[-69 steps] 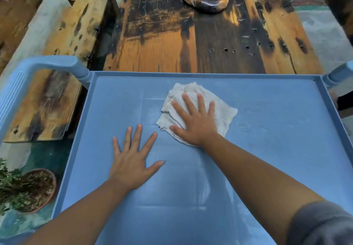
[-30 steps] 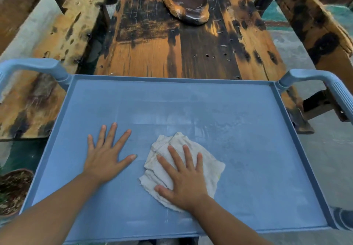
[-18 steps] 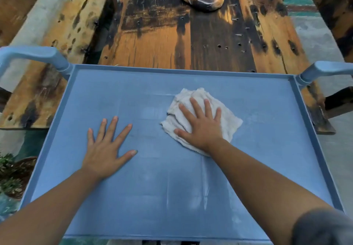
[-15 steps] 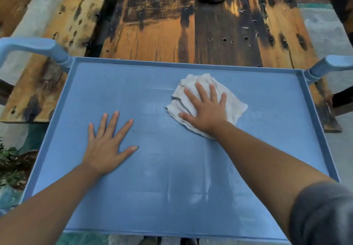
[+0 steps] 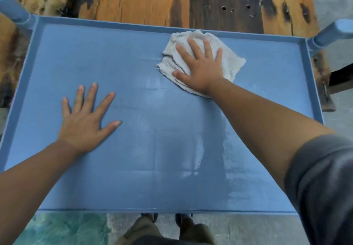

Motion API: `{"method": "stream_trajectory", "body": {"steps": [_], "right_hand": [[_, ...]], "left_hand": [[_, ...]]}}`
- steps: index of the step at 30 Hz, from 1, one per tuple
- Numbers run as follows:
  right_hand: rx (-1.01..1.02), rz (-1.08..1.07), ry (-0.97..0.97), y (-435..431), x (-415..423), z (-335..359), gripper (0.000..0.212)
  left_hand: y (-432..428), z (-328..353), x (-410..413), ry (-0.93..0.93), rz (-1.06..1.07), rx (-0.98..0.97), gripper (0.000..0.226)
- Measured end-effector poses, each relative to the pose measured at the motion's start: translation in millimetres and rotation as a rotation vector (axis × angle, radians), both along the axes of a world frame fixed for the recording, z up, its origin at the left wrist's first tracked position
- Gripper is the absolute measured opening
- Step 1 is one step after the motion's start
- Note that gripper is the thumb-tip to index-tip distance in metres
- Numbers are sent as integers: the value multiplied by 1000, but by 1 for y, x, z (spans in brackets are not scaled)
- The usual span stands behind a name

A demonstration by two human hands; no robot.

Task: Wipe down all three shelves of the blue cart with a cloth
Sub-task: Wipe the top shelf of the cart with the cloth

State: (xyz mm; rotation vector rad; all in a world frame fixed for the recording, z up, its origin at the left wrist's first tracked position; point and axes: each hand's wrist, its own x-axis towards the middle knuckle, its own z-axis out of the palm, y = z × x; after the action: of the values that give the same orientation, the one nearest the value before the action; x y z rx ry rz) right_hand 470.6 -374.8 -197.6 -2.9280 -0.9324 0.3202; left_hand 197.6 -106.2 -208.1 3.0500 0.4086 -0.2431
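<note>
Cloth (image 5: pixel 232 64), off-white and rumpled, lying on the top shelf (image 5: pixel 133 178) of the blue cart, pushed up against the far rim (image 5: pixel 114 23) and nearer the far-right corner post (image 5: pixel 333 33) than the far-left post (image 5: pixel 14 12). Pressed flat under the right hand (image 5: pixel 200 69), palm down, fingers (image 5: pixel 193 47) spread wide over the fabric, not curled around it, thumb lying along the cloth's near-left edge. Folds bunched out from beneath the thumb side; a loose corner poking out to the right of the wrist.

Left hand (image 5: pixel 86 124) flat on the bare shelf, well apart from the cloth, nearer the left rim, fingers released and splayed, holding nothing. Both forearms reaching in over the near rim, a grey sleeve (image 5: pixel 322 183) rolled above the right elbow.

Damp, streaky sheen on the shelf surface between the cloth and the near rim, brightest below the right forearm. Faint straight crease lines crossing the middle of the shelf.

Beyond the far rim, weathered wooden planks (image 5: pixel 145 2), orange-brown with dark stains and small holes. Below the near rim, knees and dark shoes (image 5: pixel 183 218) on a grey floor, a teal patch to the left of them.
</note>
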Motion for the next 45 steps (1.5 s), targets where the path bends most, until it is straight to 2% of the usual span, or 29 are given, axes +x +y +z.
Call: {"method": "stream_trajectory", "body": {"steps": [5,16,27,30,33,36,38,41,45], "right_hand": [[-10,-3,5,-15,-37,0,81],[24,28,-33,-84,-199,-3,83],[19,74,-22,-128,-259,3,85],[1,79,6,-129,-260,8,83],[9,70,34,-130,-262,11,83],[23,59,34,-131,-262,13,83],[33,55,19,-132,-263,14,83],[73,51,-3,-148,-273,8,86],[118,92,-69,-176,-277,-2,87]], "left_hand": [[-7,4,0,13,27,-6,78],[-20,1,-9,5,36,22,79],[-39,4,-19,26,84,-3,77],[-56,13,-12,62,158,-57,69],[-93,26,7,-54,123,-81,55],[-144,33,34,-107,69,-260,56],[-168,28,46,-67,109,-337,58],[-183,9,48,14,108,-192,66],[-183,-1,46,-31,93,-106,69]]}}
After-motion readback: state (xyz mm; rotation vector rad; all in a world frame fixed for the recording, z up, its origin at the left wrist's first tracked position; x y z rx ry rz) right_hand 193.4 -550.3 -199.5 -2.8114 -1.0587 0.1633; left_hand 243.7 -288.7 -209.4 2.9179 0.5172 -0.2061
